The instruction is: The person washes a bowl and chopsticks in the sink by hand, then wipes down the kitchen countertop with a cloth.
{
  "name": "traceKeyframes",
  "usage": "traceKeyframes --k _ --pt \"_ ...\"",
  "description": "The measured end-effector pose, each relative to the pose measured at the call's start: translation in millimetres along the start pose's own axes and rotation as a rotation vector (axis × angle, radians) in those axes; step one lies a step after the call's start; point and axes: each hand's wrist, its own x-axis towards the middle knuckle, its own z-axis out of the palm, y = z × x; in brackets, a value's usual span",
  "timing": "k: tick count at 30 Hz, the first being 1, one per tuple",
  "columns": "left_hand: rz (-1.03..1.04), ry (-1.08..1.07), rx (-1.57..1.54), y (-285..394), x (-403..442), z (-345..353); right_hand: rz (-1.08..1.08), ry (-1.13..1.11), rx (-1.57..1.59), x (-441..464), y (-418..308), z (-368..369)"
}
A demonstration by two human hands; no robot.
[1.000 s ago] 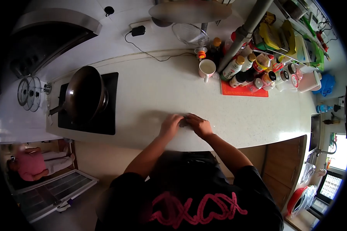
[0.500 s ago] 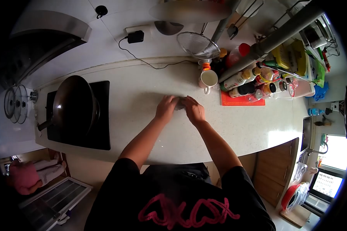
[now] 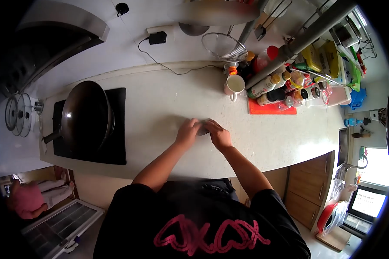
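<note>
Both of my hands meet over the middle of the pale counter (image 3: 160,103). Between them is a small grey cloth-like item (image 3: 202,129), mostly covered by the fingers. My left hand (image 3: 187,133) has its fingers closed on the item's left side. My right hand (image 3: 219,134) grips the same item from the right, fingers bent over its top. Behind the hands, a little to the right, stands a white mug (image 3: 234,85) with its handle toward me.
A dark wok (image 3: 84,116) sits on a black cooktop (image 3: 120,129) at the left. Bottles crowd a red mat (image 3: 268,109) at the back right, under a grey pipe (image 3: 307,39). A strainer (image 3: 222,45) hangs behind the mug. Another person (image 3: 28,198) is at the far lower left.
The camera view has shifted. Both hands stay together on the grey item, and they now sit slightly nearer the counter's front edge than half a second ago.
</note>
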Motion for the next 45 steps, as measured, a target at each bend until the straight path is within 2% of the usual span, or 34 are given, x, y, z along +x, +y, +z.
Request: traceKeyframes --k 10,13,16,23,34,45 --pt "0.071 -0.083 -0.011 38.3 -99.1 -6.0 -0.059 -0.104 0.008 -109.0 -31.9 -2.9" --pt "0.030 -0.076 -0.056 56.3 -121.6 -5.5 0.018 -0.170 0.057 -136.1 -38.0 -6.4" --pt "-0.017 -0.062 -0.072 72.1 -147.2 -3.9 -0.046 -0.139 0.079 -152.2 -45.5 -11.2" --pt "-0.059 0.010 -0.100 96.7 -193.7 4.0 -0.043 -0.127 0.106 -184.4 -67.7 -20.0" --pt "-0.128 0.089 -0.058 115.5 -215.3 8.9 -0.030 0.019 0.158 -201.8 -78.8 -5.8" --pt "-0.115 0.120 -0.116 112.0 -229.9 -8.2 -0.079 -0.029 0.141 -212.1 -94.1 -2.2"
